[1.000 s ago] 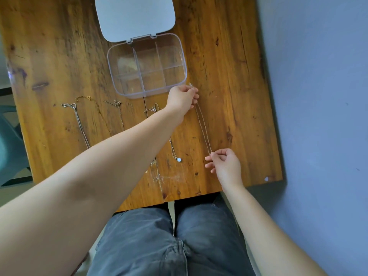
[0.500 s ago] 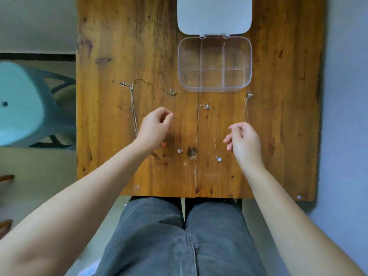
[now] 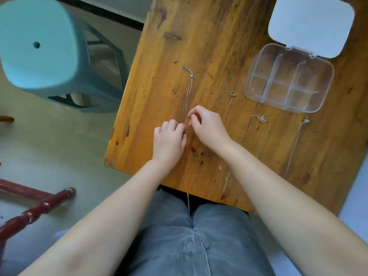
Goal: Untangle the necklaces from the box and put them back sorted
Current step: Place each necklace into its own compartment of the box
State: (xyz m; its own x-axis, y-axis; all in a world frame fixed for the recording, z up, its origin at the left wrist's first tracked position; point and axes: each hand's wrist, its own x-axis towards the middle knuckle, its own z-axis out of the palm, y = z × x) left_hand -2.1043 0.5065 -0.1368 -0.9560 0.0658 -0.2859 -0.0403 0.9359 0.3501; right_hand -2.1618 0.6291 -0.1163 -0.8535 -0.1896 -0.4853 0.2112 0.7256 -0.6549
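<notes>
Silver necklace (image 3: 188, 90) pinched between both hands (image 3: 187, 134); teal stool (image 3: 45, 54) beside wooden table (image 3: 199, 26).

Table (image 3: 175, 26): worn orange-brown wood, dark knots and stains, long crack running from centre toward near edge; fills 12 to 3 o'clock and centre. Stool (image 3: 37, 44): teal plastic, small hole in seat, stands on floor at 10 o'clock, just beside table's left edge. Floor (image 3: 65, 148): pale greenish, 9 o'clock. Dark red turned-wood legs (image 3: 37, 210) at 8 o'clock. Grey jeans (image 3: 191, 242) at 6 o'clock, knees under table's near edge.
</notes>
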